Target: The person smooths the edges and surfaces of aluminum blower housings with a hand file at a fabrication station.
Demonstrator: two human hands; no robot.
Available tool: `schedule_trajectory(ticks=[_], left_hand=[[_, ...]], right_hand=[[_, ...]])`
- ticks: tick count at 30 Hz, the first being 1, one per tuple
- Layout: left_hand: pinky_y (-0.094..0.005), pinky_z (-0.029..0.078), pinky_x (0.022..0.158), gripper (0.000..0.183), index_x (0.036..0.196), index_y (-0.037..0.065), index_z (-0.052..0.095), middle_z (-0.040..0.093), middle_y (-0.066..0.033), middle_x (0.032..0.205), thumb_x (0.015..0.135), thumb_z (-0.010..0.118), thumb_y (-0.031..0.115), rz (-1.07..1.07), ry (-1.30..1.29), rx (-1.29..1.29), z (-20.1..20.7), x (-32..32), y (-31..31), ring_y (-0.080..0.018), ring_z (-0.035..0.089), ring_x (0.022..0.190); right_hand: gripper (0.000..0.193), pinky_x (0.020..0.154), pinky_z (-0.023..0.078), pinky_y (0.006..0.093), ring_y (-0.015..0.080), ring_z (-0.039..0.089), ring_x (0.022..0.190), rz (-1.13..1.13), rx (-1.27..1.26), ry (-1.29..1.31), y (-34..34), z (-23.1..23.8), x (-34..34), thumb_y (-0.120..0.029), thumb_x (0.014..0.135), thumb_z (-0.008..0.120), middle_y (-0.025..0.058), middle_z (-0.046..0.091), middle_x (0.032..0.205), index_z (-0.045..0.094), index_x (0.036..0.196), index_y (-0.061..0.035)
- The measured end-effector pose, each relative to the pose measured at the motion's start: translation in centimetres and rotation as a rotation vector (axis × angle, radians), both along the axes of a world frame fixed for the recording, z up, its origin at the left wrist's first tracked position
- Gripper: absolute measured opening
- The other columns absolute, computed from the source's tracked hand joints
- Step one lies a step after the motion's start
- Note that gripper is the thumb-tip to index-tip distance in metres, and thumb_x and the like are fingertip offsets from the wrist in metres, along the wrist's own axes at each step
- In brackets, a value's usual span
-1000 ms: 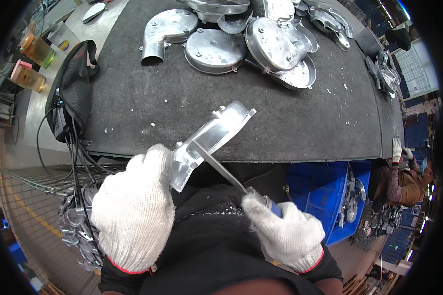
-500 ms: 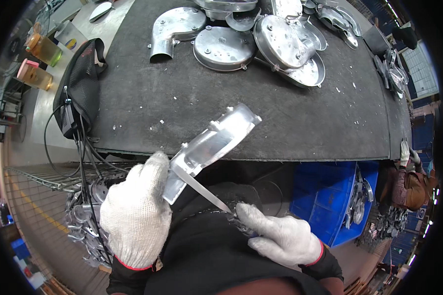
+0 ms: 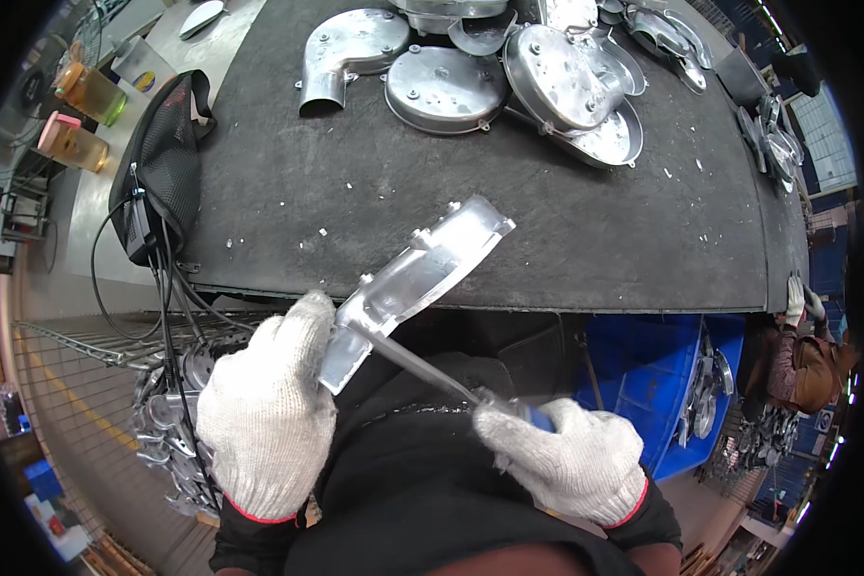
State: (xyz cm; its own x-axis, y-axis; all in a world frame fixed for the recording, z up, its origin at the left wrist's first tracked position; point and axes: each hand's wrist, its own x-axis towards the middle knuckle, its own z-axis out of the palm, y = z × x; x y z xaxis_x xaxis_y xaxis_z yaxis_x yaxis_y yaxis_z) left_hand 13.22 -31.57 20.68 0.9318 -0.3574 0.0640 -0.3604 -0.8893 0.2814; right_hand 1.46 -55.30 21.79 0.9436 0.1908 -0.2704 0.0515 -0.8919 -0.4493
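My left hand (image 3: 269,413), in a white knit glove, grips a shiny cast-metal housing (image 3: 442,257) by its lower end. The casting is tilted, its far end raised up to the right over the table's front edge. My right hand (image 3: 571,459), also gloved, is closed round the blue handle of a long flat file (image 3: 418,367). The file's blade slants up to the left, and its tip meets the casting close to my left thumb. Fingers of the left hand are partly hidden behind the casting.
Several metal housings (image 3: 446,86) lie at the back of the dark table (image 3: 355,230). A black mesh bag (image 3: 168,163) with cables sits left. Below are a blue bin (image 3: 629,384) of castings and, at left, a wire rack (image 3: 106,344). Another person's gloved hands (image 3: 797,298) show far right.
My right hand has moved right and slightly outward, drawing the file back along the casting's edge. The left hand and the casting stay nearly where they were.
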Motion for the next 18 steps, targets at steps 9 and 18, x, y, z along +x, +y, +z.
schedule_trajectory(ticks=[9, 18], left_hand=[[-0.0446, 0.055, 0.067, 0.064, 0.127, 0.016, 0.068, 0.070, -0.0095, 0.096, 0.067, 0.071, -0.005, -0.007, 0.032, -0.049, -0.3, -0.2, 0.4, -0.0352, 0.069, 0.075], [-0.0347, 0.058, 0.081, 0.045, 0.121, 0.004, 0.074, 0.076, -0.0162, 0.103, 0.078, 0.073, -0.009, 0.091, 0.070, -0.071, -0.9, -0.7, 0.4, -0.0306, 0.076, 0.094]], right_hand=[[0.060, 0.061, 0.059, 0.0378, 0.0293, 0.072, 0.072, 0.006, 0.369, 0.105, -1.4, -1.6, 0.0, -0.030, 0.099, 0.067, 0.0129, 0.072, 0.102, 0.048, 0.155, -0.0282], [0.068, 0.104, 0.051, 0.0314, 0.0243, 0.068, 0.122, -0.011, 0.958, 0.357, 0.0, -5.9, -0.3, -0.018, 0.100, 0.065, 0.0148, 0.066, 0.140, 0.036, 0.162, -0.0091]])
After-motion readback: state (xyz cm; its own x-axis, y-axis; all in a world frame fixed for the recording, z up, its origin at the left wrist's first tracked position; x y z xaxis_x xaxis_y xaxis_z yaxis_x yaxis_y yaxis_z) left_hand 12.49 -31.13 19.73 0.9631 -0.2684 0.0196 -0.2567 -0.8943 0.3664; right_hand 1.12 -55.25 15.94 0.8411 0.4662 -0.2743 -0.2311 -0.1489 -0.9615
